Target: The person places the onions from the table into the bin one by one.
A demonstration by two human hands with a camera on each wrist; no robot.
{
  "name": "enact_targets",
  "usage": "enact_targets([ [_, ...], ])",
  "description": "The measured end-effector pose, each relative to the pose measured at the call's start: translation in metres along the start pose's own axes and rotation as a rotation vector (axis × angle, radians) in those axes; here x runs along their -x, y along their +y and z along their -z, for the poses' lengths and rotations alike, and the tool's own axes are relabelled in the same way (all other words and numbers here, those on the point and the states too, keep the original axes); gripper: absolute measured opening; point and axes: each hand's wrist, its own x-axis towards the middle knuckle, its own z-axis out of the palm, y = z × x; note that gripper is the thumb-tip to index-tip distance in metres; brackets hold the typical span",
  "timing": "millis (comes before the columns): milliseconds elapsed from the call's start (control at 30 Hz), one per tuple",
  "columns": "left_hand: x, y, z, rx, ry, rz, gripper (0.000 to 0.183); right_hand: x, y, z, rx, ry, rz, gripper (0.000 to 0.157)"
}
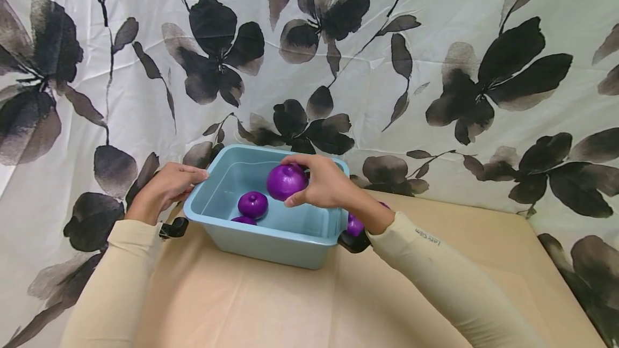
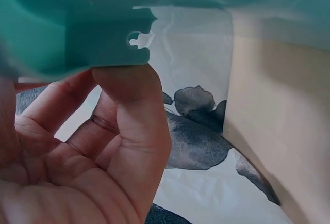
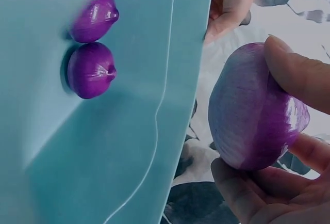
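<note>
A light blue plastic tub stands on the table. At its left end my left hand pinches the rim; in the left wrist view, curled fingers sit under the tub's lip. My right hand grips a shiny purple onion over the inside of the tub, thumb on one side and fingers on the other. Two more onions lie on the tub's floor, one whole in view and one partly hidden by the front wall; the right wrist view has them side by side.
Right of the tub, another purple onion shows partly behind the right wrist. A tan covering lies over the table. Directly behind the tub hangs a white cloth with dark flowers. Each wrist carries a black camera mount.
</note>
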Motion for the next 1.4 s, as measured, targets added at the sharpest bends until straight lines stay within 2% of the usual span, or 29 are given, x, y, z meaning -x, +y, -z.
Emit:
enact_targets([
  [233,-0.001,0.0,0.0,0.002,0.014,0.01,0.051,-0.021,0.002,-0.005,-0.03,-0.009,0.015,0.073],
  [567,0.0,0.003,-0.001,0.012,0.012,0.018,0.05,-0.046,0.008,-0.016,-0.047,-0.034,-0.03,0.074],
  [833,0.0,0.003,-0.003,0.024,0.007,0.032,0.051,-0.063,0.017,-0.022,-0.028,-0.056,-0.061,0.075],
  [1100,0.0,0.004,-0.002,0.027,0.016,0.025,0.049,-0.078,0.024,-0.03,-0.002,-0.078,-0.042,0.076],
  [1400,-0.001,0.003,-0.002,0.038,0.013,0.014,0.048,-0.086,0.033,-0.037,0.056,-0.072,-0.049,0.076],
])
